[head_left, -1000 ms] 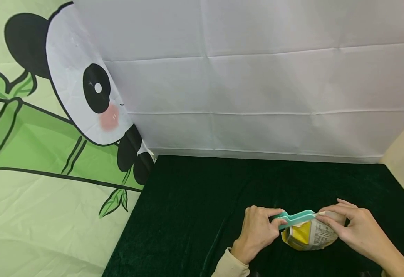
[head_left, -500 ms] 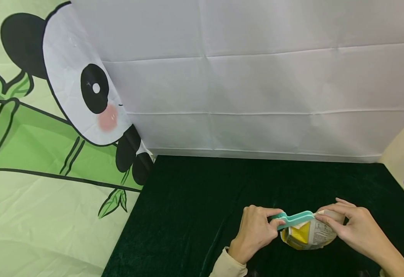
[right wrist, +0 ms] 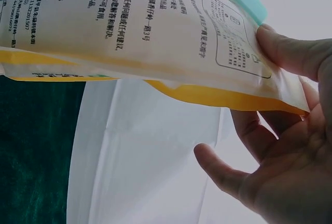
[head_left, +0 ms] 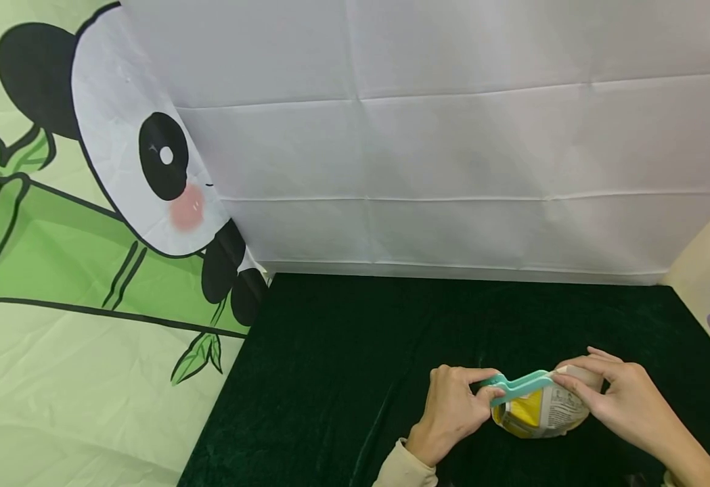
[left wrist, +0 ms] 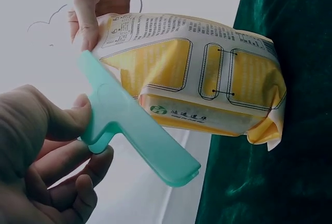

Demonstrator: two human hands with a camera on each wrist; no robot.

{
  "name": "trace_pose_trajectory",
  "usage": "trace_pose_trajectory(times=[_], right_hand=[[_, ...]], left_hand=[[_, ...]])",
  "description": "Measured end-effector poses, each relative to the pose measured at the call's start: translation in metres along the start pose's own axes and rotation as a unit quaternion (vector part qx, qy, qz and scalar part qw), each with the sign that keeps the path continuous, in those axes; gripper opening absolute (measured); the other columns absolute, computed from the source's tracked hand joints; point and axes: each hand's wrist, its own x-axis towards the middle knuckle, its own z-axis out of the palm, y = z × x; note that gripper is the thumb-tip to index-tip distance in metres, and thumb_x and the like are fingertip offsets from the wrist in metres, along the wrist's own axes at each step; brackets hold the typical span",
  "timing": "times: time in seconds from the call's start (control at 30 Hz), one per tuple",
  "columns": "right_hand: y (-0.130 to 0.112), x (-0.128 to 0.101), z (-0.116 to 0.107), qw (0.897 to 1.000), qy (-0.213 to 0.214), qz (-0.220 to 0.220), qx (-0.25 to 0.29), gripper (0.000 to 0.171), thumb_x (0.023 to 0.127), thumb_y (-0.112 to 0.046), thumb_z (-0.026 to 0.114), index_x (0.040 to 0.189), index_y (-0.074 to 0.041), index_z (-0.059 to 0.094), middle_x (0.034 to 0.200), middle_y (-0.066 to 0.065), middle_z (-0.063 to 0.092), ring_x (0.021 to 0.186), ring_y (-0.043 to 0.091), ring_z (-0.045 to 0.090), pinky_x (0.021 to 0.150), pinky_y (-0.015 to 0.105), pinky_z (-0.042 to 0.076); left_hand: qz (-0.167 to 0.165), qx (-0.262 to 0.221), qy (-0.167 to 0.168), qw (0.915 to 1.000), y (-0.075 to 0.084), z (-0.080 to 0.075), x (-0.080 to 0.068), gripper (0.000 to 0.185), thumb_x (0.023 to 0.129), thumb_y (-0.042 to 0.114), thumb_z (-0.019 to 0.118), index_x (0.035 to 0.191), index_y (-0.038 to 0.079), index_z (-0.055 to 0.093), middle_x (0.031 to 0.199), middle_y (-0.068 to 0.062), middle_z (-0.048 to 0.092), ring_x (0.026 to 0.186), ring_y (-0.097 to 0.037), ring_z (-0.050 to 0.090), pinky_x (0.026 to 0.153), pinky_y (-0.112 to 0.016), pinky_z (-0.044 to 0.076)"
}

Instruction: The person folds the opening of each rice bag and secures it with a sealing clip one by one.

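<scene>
Fingers, left hand (head_left: 452, 412): thumb and fingers (left wrist: 67, 123) pinch the short handle of a teal plastic sealing clip (head_left: 516, 386); the thumb presses the handle from above, and the other fingers curl under it.
Fingers, right hand (head_left: 625, 406): thumb and forefinger (right wrist: 290, 53) pinch the top corner of a yellow and white snack bag (head_left: 543, 411); the remaining fingers are spread loosely behind the bag and do not touch it in the right wrist view.
Sealing clip: its long bar runs from the left fingers across to the right fingers, lying along the bag's top edge. In the left wrist view the bar's far end (left wrist: 132, 125) projects free past the bag. Whether the clip is snapped closed over the edge cannot be told.
Snack bag: held between the two hands, just below the clip bar, its bottom on or just above the tabletop; printed with small text panels and a yellow block.
Tabletop (head_left: 361, 352): covered in dark green velvet cloth, beneath both hands.
Sleeve (head_left: 403, 467): cream cuff at the left wrist.
Behind the fingers: a creased white sheet (head_left: 452, 149) hangs as backdrop.
Left of the fingers, well apart: a panda and bamboo printed cloth (head_left: 86, 237).
</scene>
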Motion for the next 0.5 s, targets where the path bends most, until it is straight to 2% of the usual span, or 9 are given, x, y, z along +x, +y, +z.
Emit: trace_pose_trajectory(times=[0.1,0.13,0.17,0.23,0.27,0.3,0.37,0.43,0.5], right_hand=[[0.0017,-0.0024,0.0002,1.000,-0.007,0.018,0.006,0.025,0.086,-0.008,0.088,0.100,-0.029,0.081,0.098,-0.016,0.078,0.118,-0.006,0.061,0.122,0.018,0.032],[0.0021,-0.0033,0.0003,1.000,-0.010,0.022,0.010,0.024,0.087,-0.009,0.087,0.101,-0.028,0.081,0.099,-0.017,0.078,0.121,-0.007,0.059,0.123,0.020,0.033],[0.0022,-0.0043,0.0004,0.999,-0.012,0.027,0.015,0.022,0.089,-0.009,0.086,0.102,-0.027,0.081,0.100,-0.018,0.078,0.124,-0.009,0.056,0.123,0.030,0.036],[0.0024,-0.0058,0.0005,0.999,-0.017,0.035,0.026,0.020,0.091,-0.010,0.084,0.103,-0.026,0.081,0.102,-0.019,0.077,0.127,-0.013,0.050,0.125,0.030,0.035],[0.0021,-0.0063,0.0006,0.999,-0.019,0.039,0.029,0.019,0.092,-0.010,0.083,0.104,-0.025,0.081,0.102,-0.019,0.077,0.127,-0.014,0.049,0.124,0.040,0.037],[0.0016,-0.0067,0.0007,0.998,-0.021,0.042,0.030,0.018,0.093,-0.010,0.082,0.104,-0.024,0.081,0.103,-0.018,0.077,0.129,-0.010,0.051,0.125,0.042,0.038],[-0.0003,-0.0073,0.0008,0.998,-0.024,0.050,0.031,0.016,0.093,-0.011,0.082,0.104,-0.022,0.081,0.102,-0.016,0.077,0.132,0.009,0.060,0.116,0.063,0.040],[-0.0023,-0.0076,0.0008,0.997,-0.027,0.059,0.029,0.014,0.094,-0.011,0.081,0.104,-0.021,0.081,0.101,-0.014,0.078,0.130,0.033,0.062,0.106,0.074,0.039],[-0.0041,-0.0073,0.0014,0.997,-0.028,0.061,0.026,0.012,0.094,-0.011,0.081,0.103,-0.019,0.081,0.099,-0.011,0.078,0.125,0.050,0.060,0.105,0.076,0.039]], left_hand=[[0.002,-0.006,0.005,1.0000,-0.0012,0.0006,-0.0001,0.020,0.102,0.020,0.072,0.118,0.013,0.081,0.090,0.003,0.080,0.038,0.013,0.030,0.037,-0.010,0.036],[0.003,-0.008,0.006,0.9999,-0.0015,0.0007,-0.0003,0.020,0.102,0.020,0.072,0.119,0.013,0.081,0.090,0.003,0.080,0.038,0.013,0.030,0.037,-0.010,0.037],[0.003,-0.009,0.007,0.9999,-0.0017,0.0010,-0.0006,0.020,0.102,0.021,0.072,0.119,0.014,0.081,0.090,0.003,0.080,0.038,0.013,0.030,0.037,-0.010,0.037],[0.004,-0.011,0.011,0.9999,-0.0019,0.0013,-0.0010,0.020,0.102,0.021,0.072,0.119,0.014,0.081,0.088,0.003,0.079,0.039,0.013,0.029,0.037,-0.010,0.036],[0.005,-0.013,0.012,0.9998,-0.0019,0.0014,-0.0013,0.020,0.102,0.021,0.072,0.119,0.014,0.081,0.087,0.003,0.079,0.039,0.013,0.029,0.036,-0.010,0.036],[0.006,-0.014,0.013,0.9998,-0.0019,0.0015,-0.0015,0.020,0.102,0.021,0.073,0.119,0.013,0.081,0.086,0.002,0.078,0.039,0.013,0.028,0.036,-0.010,0.035],[0.010,-0.012,0.015,0.9998,-0.0018,0.0013,-0.0021,0.020,0.102,0.020,0.073,0.118,0.013,0.081,0.084,0.002,0.077,0.039,0.013,0.028,0.036,-0.010,0.035],[0.015,-0.012,0.015,0.9997,-0.0016,0.0008,-0.0026,0.019,0.102,0.020,0.073,0.118,0.013,0.081,0.083,0.003,0.077,0.039,0.013,0.027,0.036,-0.009,0.034],[0.018,-0.010,0.014,0.9997,-0.0017,0.0001,-0.0030,0.019,0.102,0.020,0.073,0.118,0.013,0.081,0.084,0.003,0.076,0.039,0.013,0.026,0.036,-0.009,0.033]])
